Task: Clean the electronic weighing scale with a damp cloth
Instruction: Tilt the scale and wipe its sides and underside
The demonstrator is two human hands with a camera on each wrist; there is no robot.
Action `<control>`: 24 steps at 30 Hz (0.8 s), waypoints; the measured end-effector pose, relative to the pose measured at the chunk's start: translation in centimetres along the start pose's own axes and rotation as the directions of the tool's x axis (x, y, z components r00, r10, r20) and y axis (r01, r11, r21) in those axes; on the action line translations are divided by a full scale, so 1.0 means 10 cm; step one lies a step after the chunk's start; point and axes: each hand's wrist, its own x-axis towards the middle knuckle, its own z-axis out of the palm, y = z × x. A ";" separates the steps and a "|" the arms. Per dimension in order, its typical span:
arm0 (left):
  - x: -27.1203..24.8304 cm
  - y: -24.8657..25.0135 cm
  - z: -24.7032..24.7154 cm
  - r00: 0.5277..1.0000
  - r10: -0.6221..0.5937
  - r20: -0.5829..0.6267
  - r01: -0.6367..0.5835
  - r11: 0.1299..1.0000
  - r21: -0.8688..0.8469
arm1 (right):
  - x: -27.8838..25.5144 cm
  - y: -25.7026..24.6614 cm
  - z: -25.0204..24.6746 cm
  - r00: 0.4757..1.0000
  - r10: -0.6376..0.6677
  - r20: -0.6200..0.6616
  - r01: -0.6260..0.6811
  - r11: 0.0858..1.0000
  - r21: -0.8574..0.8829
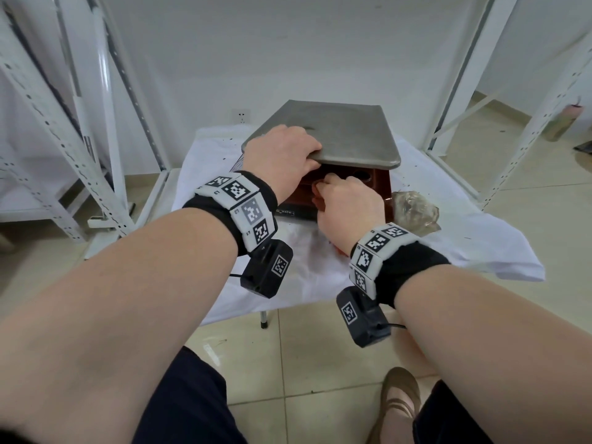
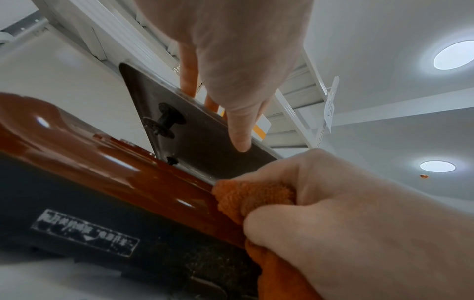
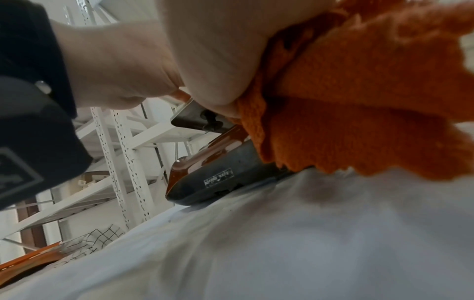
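The weighing scale stands on a white-covered table (image 1: 448, 245). Its steel pan (image 1: 326, 133) is tilted up at the front over the glossy red-brown body (image 1: 381, 184). My left hand (image 1: 282, 152) grips the pan's front-left edge, with the fingers on top. In the left wrist view the left thumb (image 2: 239, 132) lies against the pan's dark underside (image 2: 195, 142). My right hand (image 1: 349, 200) holds a bunched orange cloth (image 2: 251, 194) against the body's top (image 2: 102, 162), just below the raised pan. The cloth (image 3: 359, 121) hangs from that hand onto the scale's black base (image 3: 220, 176).
A crumpled clear plastic bag (image 1: 413, 209) lies on the table just right of the scale. White metal shelving uprights stand on the left (image 1: 64, 123) and on the right (image 1: 544, 100). A wall socket (image 1: 242, 116) sits behind the table. The floor around is tiled.
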 end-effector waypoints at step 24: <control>0.10 -0.27 -0.13 0.991 0.136 0.015 -0.133 0.985 -0.107 | 0.09 -0.05 0.07 0.991 -0.080 -0.103 0.073 0.995 -0.066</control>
